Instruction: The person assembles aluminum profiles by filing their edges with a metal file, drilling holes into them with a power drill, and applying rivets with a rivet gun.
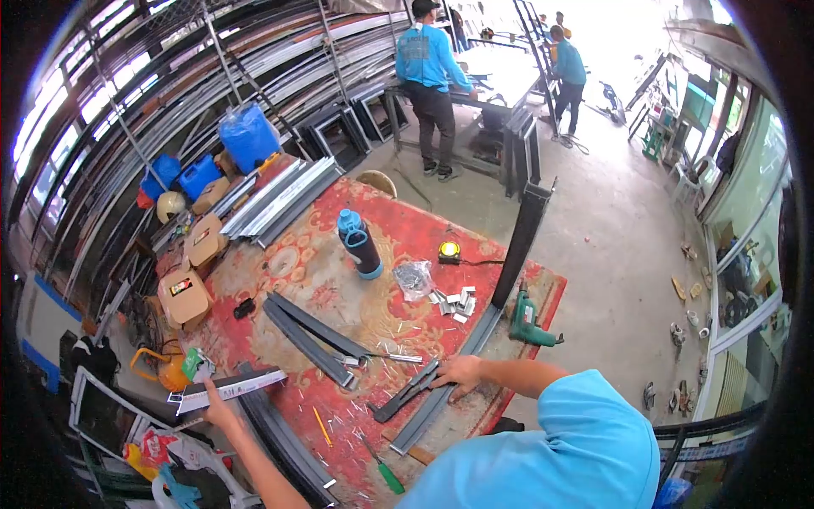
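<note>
My left hand [219, 413] is closed around a short metal profile [233, 388] with printed white film, held up at the table's left edge. My right hand [459, 375] has its fingers bent over the end of a short dark metal profile [405, 397]. That piece lies across a long grey profile [449, 386] on the table. To the right of the hand is a green power drill [529, 322]. Two dark grey profiles [309, 339] lie in a V at mid-table. A green-handled screwdriver [386, 469] and a yellow pencil [322, 427] are nearer me.
The red patterned table [398, 314] carries a blue-capped bottle [360, 246], a tape measure [449, 252], a plastic bag [413, 280] and small metal pieces [458, 303]. A dark upright profile [521, 242] rises at the right. Two people in blue shirts [424, 59] stand beyond.
</note>
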A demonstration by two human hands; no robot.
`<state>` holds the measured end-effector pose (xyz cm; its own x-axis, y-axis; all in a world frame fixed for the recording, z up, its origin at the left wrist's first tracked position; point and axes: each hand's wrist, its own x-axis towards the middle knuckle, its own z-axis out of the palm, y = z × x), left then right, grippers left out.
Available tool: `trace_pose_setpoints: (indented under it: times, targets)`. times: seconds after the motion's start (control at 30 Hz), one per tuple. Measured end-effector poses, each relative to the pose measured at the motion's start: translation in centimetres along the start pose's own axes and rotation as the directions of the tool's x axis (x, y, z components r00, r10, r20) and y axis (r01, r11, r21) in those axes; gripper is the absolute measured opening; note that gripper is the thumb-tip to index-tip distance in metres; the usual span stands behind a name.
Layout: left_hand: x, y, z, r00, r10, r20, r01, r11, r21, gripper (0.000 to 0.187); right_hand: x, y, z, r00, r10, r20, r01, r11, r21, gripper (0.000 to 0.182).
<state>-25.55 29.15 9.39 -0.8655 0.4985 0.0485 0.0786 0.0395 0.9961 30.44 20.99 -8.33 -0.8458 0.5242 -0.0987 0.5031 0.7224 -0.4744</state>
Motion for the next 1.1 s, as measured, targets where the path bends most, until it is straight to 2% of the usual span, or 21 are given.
trace_pose_setpoints:
  times: [0.03, 0.13, 0.2, 0.27, 0.3, 0.33, 0.4, 0.43, 0.5, 0.53, 0.6, 0.63, 0.7, 0.8, 0.83, 0.87, 0.93, 0.97, 1.03, 1.1]
  targets:
    - [1.2, -0.8, 0.1, 0.996, 0.067, 0.051, -0.061, 0.992, -0.113, 0.072, -0.1, 0.1, 0.0, 1.0, -0.007, -0.014, 0.006, 1.0, -0.003, 0.072]
    - [2.1, -0.3, -0.9, 0.984, 0.123, 0.129, -0.119, 0.992, -0.039, 0.073, -0.1, 0.4, 0.4, 1.0, 0.005, -0.002, -0.005, 1.0, 0.006, 0.073]
    - [0.2, 0.4, -0.1, 0.98, 0.125, 0.156, -0.108, 0.988, -0.113, 0.07, 0.0, 0.5, 0.6, 1.0, 0.018, -0.024, -0.017, 1.0, 0.027, 0.074]
    - [-2.7, 0.5, 1.4, 0.943, 0.324, 0.074, -0.313, 0.941, -0.131, 0.064, 0.0, 0.0, 0.3, 1.0, 0.012, -0.006, -0.012, 1.0, 0.023, 0.076]
    - [-4.8, 1.0, 1.6, 0.962, 0.241, 0.128, -0.258, 0.956, 0.141, 0.059, -0.1, -0.1, 0.1, 1.0, 0.024, 0.008, -0.024, 0.999, 0.031, 0.076]
    - [-5.3, 0.0, 1.3, 0.911, 0.199, 0.36, -0.241, 0.968, 0.075, 0.059, -0.2, -0.1, 0.2, 0.998, 0.055, -0.004, -0.055, 0.998, 0.042, 0.076]
    - [-7.0, -3.9, 3.2, 0.899, 0.304, 0.315, -0.292, 0.953, -0.086, 0.058, 0.0, 0.2, 0.8, 1.0, 0.023, -0.017, -0.023, 0.999, 0.023, 0.076]
    - [-6.8, -5.3, 3.7, 0.893, 0.304, 0.333, -0.291, 0.953, -0.089, 0.058, 0.0, 0.3, 0.9, 1.0, 0.006, -0.028, -0.006, 1.0, 0.015, 0.075]
    - [-5.3, -7.5, 4.7, 0.911, 0.2, 0.362, -0.191, 0.98, -0.061, 0.062, 0.0, 0.5, 1.1, 0.999, 0.019, -0.031, -0.019, 1.0, 0.01, 0.075]
    - [-4.8, -8.3, 5.1, 0.908, 0.199, 0.369, -0.19, 0.98, -0.06, 0.062, -0.1, 0.5, 1.3, 1.0, 0.015, -0.021, -0.015, 1.0, 0.005, 0.076]
    - [-4.4, -8.8, 6.1, 0.879, 0.314, 0.358, -0.34, 0.94, 0.011, 0.068, 0.0, 0.5, 1.2, 1.0, 0.015, -0.016, -0.016, 1.0, -0.025, 0.076]
    - [-4.7, -8.6, 6.5, 0.877, 0.317, 0.361, -0.343, 0.939, 0.008, 0.068, 0.0, 0.4, 1.1, 1.0, 0.011, -0.012, -0.011, 0.998, -0.054, 0.077]
    - [-5.7, -8.1, 7.2, 0.808, 0.48, 0.343, -0.482, 0.872, -0.086, 0.073, 0.0, 0.2, 0.8, 1.0, 0.01, -0.018, -0.011, 0.998, -0.066, 0.077]
    - [-6.8, -7.9, 7.3, 0.831, 0.46, 0.312, -0.436, 0.888, -0.149, 0.072, -0.3, -0.3, 0.5, 0.999, 0.022, -0.025, -0.024, 0.997, -0.067, 0.077]
    - [-5.5, -8.8, 6.8, 0.877, 0.346, 0.334, -0.355, 0.934, -0.035, 0.071, -0.3, -0.3, 0.6, 0.999, 0.023, -0.027, -0.025, 0.998, -0.063, 0.076]
    - [-4.4, -9.8, 6.3, 0.88, 0.293, 0.375, -0.303, 0.952, -0.032, 0.071, -0.3, -0.2, 0.7, 0.999, 0.029, -0.025, -0.031, 0.998, -0.059, 0.076]
    - [-2.0, -12.1, 5.6, 0.827, 0.356, 0.435, -0.373, 0.926, -0.049, 0.065, -0.2, -0.1, 0.9, 0.999, 0.029, -0.046, -0.031, 0.998, -0.057, 0.077]
    - [-1.6, -12.7, 5.4, 0.829, 0.353, 0.434, -0.371, 0.928, -0.047, 0.065, -0.3, -0.1, 1.0, 0.999, 0.028, -0.042, -0.03, 0.998, -0.055, 0.077]
    - [-3.3, -9.6, 4.7, 0.863, 0.415, 0.288, -0.392, 0.91, -0.138, 0.059, -0.2, -0.4, 0.6, 0.999, 0.034, -0.041, -0.037, 0.998, -0.059, 0.078]
    - [-1.5, -10.6, 3.7, 0.882, 0.397, 0.253, -0.363, 0.916, -0.169, 0.058, 0.1, -0.3, 0.7, 0.998, 0.031, -0.051, -0.034, 0.997, -0.064, 0.078]
